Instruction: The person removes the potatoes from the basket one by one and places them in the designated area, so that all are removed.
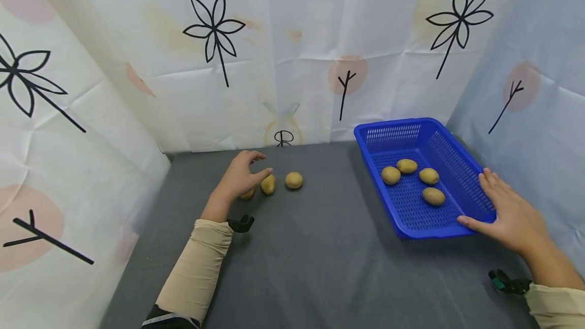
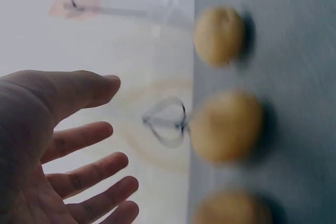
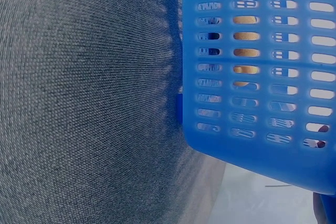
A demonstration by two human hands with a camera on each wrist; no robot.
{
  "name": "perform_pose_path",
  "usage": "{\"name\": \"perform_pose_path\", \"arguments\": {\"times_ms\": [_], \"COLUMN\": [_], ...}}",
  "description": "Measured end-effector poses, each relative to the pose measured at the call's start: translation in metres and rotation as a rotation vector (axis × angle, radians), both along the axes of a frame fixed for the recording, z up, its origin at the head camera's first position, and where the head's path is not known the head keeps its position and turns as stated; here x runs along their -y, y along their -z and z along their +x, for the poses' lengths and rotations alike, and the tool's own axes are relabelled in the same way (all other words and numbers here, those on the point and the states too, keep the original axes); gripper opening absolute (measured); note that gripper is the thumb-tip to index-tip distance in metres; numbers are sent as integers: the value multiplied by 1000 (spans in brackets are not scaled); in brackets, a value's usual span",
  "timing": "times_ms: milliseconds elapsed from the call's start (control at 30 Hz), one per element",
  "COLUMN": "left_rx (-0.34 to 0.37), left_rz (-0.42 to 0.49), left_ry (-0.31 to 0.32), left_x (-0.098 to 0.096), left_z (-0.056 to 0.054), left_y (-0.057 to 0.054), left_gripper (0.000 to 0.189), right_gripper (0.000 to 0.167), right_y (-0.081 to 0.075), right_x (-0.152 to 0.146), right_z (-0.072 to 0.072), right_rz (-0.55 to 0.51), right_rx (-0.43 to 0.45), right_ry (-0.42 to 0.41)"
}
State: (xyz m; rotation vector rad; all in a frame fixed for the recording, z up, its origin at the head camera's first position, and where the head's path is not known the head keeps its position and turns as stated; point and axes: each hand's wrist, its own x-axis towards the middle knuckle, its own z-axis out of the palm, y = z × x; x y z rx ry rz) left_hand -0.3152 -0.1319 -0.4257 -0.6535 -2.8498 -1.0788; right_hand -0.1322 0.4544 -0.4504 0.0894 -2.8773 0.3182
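Note:
My left hand (image 1: pixel 239 176) is above the grey surface, near a few loose potatoes, with its thumb and fingers spread and holding nothing. One potato (image 1: pixel 268 185) lies just past the thumb, another potato (image 1: pixel 294 181) is to its right, and a third potato (image 1: pixel 248 194) is partly hidden by the hand. In the left wrist view the fingers (image 2: pixel 89 174) stand apart from a blurred potato (image 2: pixel 226 127). My right hand (image 1: pixel 516 215) rests at the near right corner of a blue plastic basket (image 1: pixel 397 217), fingers along the right rim, thumb at the front.
Several potatoes lie inside the basket, among them a potato (image 1: pixel 433 196) near its middle. The basket stands at the right of the grey cloth-covered table (image 1: pixel 320 268). Printed white fabric (image 1: pixel 283 90) encloses the back and sides.

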Motion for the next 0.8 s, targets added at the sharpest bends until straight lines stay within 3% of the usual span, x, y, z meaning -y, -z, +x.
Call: {"name": "perform_pose_path", "arguments": {"times_ms": [233,500,800], "left_rx": [-37,-90,-124], "left_rz": [52,61,83], "left_ry": [151,338,481], "left_x": [-65,-143,-212], "left_z": [-1,3,11], "left_y": [-16,-18,-31], "left_gripper": [45,42,42], "right_gripper": [118,119,118], "right_y": [-1,0,1], "right_x": [0,2,2], "right_z": [1,1,0], "right_rz": [11,17,12], "right_rx": [-2,15,-9], "right_ry": [2,14,8]}}
